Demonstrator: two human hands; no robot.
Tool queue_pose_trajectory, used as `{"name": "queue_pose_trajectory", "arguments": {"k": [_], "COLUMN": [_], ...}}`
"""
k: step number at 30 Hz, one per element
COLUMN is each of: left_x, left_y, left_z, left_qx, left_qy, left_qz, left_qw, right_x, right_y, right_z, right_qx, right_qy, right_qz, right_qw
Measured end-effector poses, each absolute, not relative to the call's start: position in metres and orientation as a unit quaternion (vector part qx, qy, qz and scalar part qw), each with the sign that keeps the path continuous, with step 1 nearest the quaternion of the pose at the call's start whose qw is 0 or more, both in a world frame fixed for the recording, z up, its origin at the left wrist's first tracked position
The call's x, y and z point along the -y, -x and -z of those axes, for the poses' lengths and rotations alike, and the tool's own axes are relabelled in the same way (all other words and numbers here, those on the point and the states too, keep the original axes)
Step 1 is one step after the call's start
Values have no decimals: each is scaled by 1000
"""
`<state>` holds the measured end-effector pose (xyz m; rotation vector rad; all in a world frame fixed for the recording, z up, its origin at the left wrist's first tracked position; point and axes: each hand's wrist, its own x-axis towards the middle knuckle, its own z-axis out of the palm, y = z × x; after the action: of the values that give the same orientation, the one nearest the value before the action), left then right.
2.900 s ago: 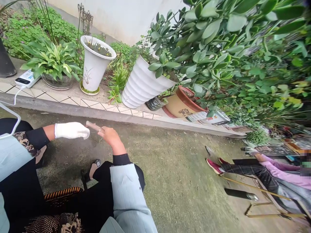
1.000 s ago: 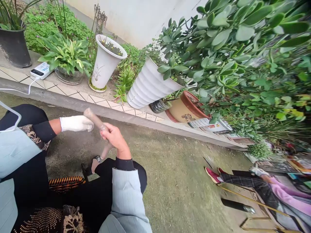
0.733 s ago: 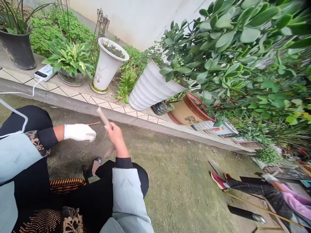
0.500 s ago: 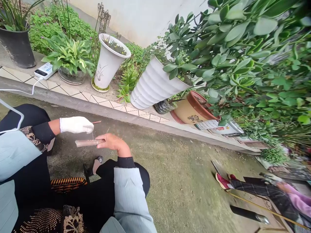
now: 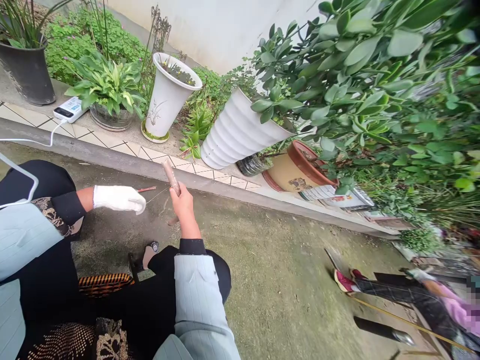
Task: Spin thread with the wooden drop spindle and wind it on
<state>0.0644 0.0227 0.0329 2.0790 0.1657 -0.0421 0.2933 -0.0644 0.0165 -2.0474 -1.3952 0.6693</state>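
My left hand (image 5: 120,198), in a white knitted glove, is closed with its fingers curled together. A thin reddish-brown stick (image 5: 147,189) pokes out beside its fingers. From the glove's fingertips a fine pale thread or wire (image 5: 156,195) runs taut across to my right hand (image 5: 183,202). That hand is bare and wrapped round a short pinkish-brown stick (image 5: 170,176), held tilted with one end pointing up toward the ledge. Below the fist shows a brown end (image 5: 173,220), perhaps part of the same stick. Both hands are in front of my knees, above the concrete ground.
A tiled ledge (image 5: 165,158) runs along the far side, carrying potted plants, a white flared pot (image 5: 170,97) and a ribbed white pot (image 5: 240,132). A white power bank (image 5: 71,109) with a cable lies there. To the right, another person (image 5: 408,295) wears red shoes.
My right hand has turned upward and moved away from my left hand, swinging the stick from level to tilted. The thread, slack before, is now drawn straight. My left hand has barely moved.
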Motion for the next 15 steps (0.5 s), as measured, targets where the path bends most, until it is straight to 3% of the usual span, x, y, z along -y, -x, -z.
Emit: {"name": "queue_pose_trajectory", "arguments": {"k": [3, 8, 11, 15], "left_x": [-24, -28, -38, -48], "left_y": [-63, -62, -62, -64], "left_z": [-38, -42, -42, -34], "left_qx": [-70, -139, -193, -223], "left_qy": [-873, -887, -885, -862], "left_qz": [-2, -35, -74, -84], "left_qw": [483, 438, 417, 447], "right_x": [66, 66, 69, 81], "right_y": [-292, -283, -275, -267], "right_z": [-14, -4, -5, -27], "right_qx": [567, 679, 719, 705], "right_qy": [797, 683, 584, 498], "right_qz": [-156, -270, -375, -491], "right_qw": [138, 11, 26, 117]}}
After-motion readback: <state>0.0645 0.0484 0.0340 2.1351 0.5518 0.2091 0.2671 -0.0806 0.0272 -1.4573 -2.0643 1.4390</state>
